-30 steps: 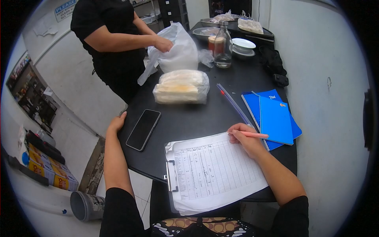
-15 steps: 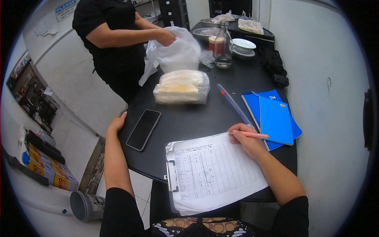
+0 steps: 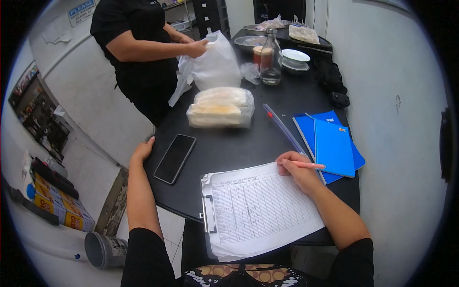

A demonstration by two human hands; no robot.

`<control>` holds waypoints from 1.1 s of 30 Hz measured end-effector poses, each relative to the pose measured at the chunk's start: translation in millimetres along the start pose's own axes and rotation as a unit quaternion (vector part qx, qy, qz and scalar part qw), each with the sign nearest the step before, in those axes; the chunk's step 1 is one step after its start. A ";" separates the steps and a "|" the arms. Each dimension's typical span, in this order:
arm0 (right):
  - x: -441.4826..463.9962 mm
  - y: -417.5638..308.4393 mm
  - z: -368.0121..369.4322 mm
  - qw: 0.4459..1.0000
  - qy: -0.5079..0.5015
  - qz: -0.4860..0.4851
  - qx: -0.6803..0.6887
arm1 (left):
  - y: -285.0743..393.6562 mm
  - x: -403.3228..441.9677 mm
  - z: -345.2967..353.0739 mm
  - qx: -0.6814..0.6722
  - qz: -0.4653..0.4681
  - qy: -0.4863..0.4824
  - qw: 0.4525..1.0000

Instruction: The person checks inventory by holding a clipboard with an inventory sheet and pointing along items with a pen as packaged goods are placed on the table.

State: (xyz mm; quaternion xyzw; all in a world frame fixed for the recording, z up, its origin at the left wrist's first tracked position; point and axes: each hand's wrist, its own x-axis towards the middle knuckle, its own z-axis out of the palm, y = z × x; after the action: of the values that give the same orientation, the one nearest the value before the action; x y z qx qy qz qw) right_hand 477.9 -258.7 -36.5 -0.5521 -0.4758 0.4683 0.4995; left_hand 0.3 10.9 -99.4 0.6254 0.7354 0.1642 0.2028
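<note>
Right hand (image 3: 298,172) clamping one slim pen (image 3: 308,165) at the edge of a gridded sheet (image 3: 267,205)

Nearest, one clipboard (image 3: 208,225) with a single shiny metal clip (image 3: 207,214) is overhanging the edge of the smooth black desk (image 3: 234,148). It is carrying the thin white sheet, printed with a fine grid and marked in narrow columns; slightly curled paper edges are showing below, too layered to count. The right hand is resting at the sheet's far corner, its fingers closing together on the salmon-coloured, tube-shaped pen, which is lying nearly level across them. The left hand (image 3: 143,149) is holding the desk's left edge, thumb on top; its other fingers are mostly hiding, so whether they are together or apart cannot be told.

Just beside the left hand, one flat, round-cornered phone (image 3: 175,159) is lying with its dark glass up. On the right, two blue notebooks (image 3: 334,148) are overlapping, and one long translucent plastic strip (image 3: 287,131) with a red piece is slanting beside them.

Farther off, one pale, bulky package (image 3: 221,109) is sitting in crinkled clear plastic. Behind it, a co-worker's hand (image 3: 195,49) is touching one creased white bag (image 3: 217,64). One clear glass bottle (image 3: 271,67) is standing upright near two round white bowls (image 3: 295,56).
</note>
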 end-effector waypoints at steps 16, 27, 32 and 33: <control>-0.8 -1.8 1.2 1.000 0.007 0.011 0.003 | 4.2 -0.6 -2.7 0.011 -0.019 -0.010 1.000; -1.0 -0.7 -0.4 1.000 -0.003 0.003 -0.010 | -2.2 3.5 0.2 0.010 0.001 -0.007 1.000; 1.4 3.8 -0.6 1.000 -0.003 0.012 0.001 | -2.1 2.8 1.3 0.000 -0.005 -0.011 1.000; 1.7 4.8 -0.9 1.000 -0.004 0.011 0.004 | -3.1 3.6 2.5 0.000 -0.005 -0.008 1.000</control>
State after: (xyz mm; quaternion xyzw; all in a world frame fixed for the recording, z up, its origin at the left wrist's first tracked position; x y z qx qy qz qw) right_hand 479.2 -257.3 -41.3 -0.5534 -0.4699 0.4774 0.4950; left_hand -1.6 13.9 -103.4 0.6232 0.7367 0.1584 0.2094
